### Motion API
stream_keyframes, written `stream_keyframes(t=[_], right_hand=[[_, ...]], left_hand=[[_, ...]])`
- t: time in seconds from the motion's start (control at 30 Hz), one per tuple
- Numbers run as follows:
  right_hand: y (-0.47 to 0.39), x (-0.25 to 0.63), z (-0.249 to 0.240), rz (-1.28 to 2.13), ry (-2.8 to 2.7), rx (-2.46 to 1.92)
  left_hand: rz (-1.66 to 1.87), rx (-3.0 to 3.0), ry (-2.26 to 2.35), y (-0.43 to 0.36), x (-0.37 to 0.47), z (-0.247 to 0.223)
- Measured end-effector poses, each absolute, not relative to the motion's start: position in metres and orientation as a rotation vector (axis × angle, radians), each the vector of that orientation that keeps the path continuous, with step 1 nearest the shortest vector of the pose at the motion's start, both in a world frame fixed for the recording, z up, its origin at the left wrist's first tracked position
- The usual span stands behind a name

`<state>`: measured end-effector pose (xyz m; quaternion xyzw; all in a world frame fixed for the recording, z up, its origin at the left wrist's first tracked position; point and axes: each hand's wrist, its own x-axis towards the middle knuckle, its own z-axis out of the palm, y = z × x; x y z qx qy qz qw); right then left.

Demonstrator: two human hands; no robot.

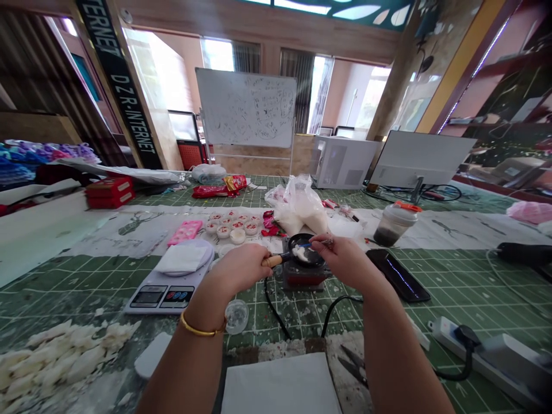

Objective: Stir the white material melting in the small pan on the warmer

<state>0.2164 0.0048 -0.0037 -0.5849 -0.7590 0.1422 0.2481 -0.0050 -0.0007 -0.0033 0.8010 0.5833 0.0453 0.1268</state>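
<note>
My left hand (pixel 249 265) is closed round the wooden handle (pixel 272 261) of a small black frying pan (pixel 319 259). The pan rests on a small electric hot plate (pixel 302 280) with a black cord. White lumps (pixel 299 252) lie in the pan, and some look partly melted. Over the pan's right side, my right hand (pixel 338 253) pinches a thin stick with a blue part (pixel 305 245), its tip near the lumps. The stick's exact kind is too small to make out.
Left stands a kitchen scale (pixel 161 296); behind it, several small filled cups (pixel 223 231) and a pink mould (pixel 184 232). White chunks (pixel 64 351) lie front left. To the right are a phone (pixel 401 276), a lidded jar (pixel 391 225), scissors (pixel 356 365) and a power strip (pixel 452 333).
</note>
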Motion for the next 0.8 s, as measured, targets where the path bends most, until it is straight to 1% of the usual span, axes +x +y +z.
stream_keyframes(t=[0.17, 0.3, 0.37, 0.57, 0.67, 0.8], right_hand=[[0.0, 0.225, 0.004, 0.182, -1.941, -1.8], [-0.002, 0.227, 0.005, 0.302, -2.001, -1.669], [0.0, 0.226, 0.004, 0.326, -2.005, -1.676], [0.003, 0.232, 0.004, 0.155, -1.916, -1.849], [0.0, 0.231, 0.006, 0.222, -1.959, -1.837], [-0.003, 0.224, 0.005, 0.371, -1.985, -1.587]], left_hand=[[0.125, 2.341, 1.702, -0.002, -0.005, -0.002], [0.122, 2.339, 1.691, -0.003, -0.005, -0.002], [0.119, 2.337, 1.687, -0.003, -0.005, -0.002], [0.112, 2.325, 1.694, -0.002, -0.006, -0.001], [0.119, 2.33, 1.69, -0.002, -0.005, -0.001], [0.121, 2.328, 1.688, -0.003, -0.005, 0.0]])
